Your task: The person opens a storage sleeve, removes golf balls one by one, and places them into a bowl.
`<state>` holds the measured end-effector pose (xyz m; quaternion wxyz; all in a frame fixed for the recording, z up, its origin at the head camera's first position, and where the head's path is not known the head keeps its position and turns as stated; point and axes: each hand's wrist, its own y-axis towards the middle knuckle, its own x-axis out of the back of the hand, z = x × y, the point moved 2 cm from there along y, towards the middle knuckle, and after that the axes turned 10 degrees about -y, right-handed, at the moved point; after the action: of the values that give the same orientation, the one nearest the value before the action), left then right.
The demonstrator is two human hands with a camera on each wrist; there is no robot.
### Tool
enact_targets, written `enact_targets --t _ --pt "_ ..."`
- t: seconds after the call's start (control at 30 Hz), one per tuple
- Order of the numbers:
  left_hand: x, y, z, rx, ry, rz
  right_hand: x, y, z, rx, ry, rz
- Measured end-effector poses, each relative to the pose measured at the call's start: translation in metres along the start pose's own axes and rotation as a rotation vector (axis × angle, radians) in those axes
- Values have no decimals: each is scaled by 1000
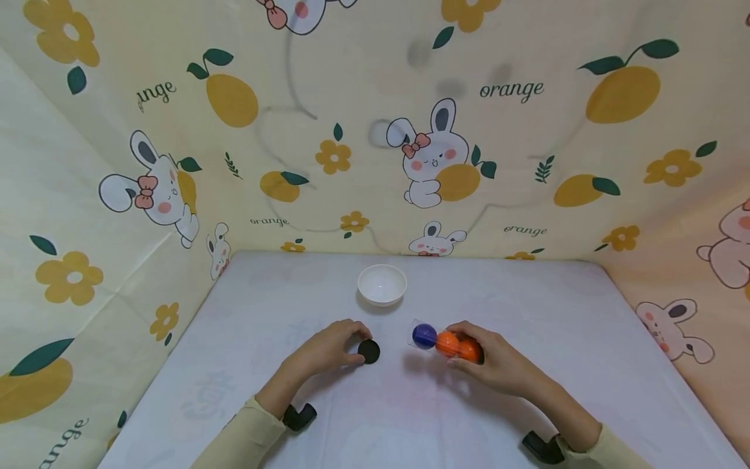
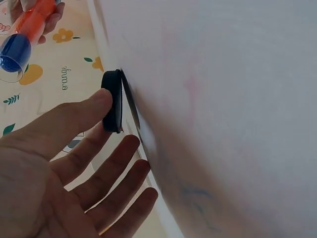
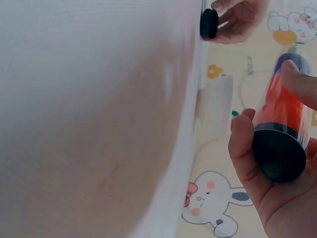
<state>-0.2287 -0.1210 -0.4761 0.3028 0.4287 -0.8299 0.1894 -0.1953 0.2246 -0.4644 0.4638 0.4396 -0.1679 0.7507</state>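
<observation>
Right hand [image 1: 495,359] grips clear tube [image 1: 436,340] of balls [image 1: 448,344], long axis roughly sideways; blue ball [image 1: 424,337] toward left hand [image 1: 331,346], which pinches black lid [image 1: 368,352].

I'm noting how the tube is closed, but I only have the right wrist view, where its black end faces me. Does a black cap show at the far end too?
Observer: No. The left wrist view shows the clear tube with a bare rim past the blue ball.
Operator: The orange part looks like one blur here. How many balls is it?
Observer: At least two orange balls in the head view; the right hand could hide more.
</observation>
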Motion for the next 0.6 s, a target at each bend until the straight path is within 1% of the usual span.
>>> enact_targets --t 0.23,0.43,0.6 --pt "0 -1 -3 2 8 -13 1 0 -1 -18 -6 -13" --pt "-1 2 -12 -4 -24 -24 3 -1 -2 -19 -17 -28" --pt "-4 6 -20 -52 -74 -30 5 -1 -2 -17 -16 -33"
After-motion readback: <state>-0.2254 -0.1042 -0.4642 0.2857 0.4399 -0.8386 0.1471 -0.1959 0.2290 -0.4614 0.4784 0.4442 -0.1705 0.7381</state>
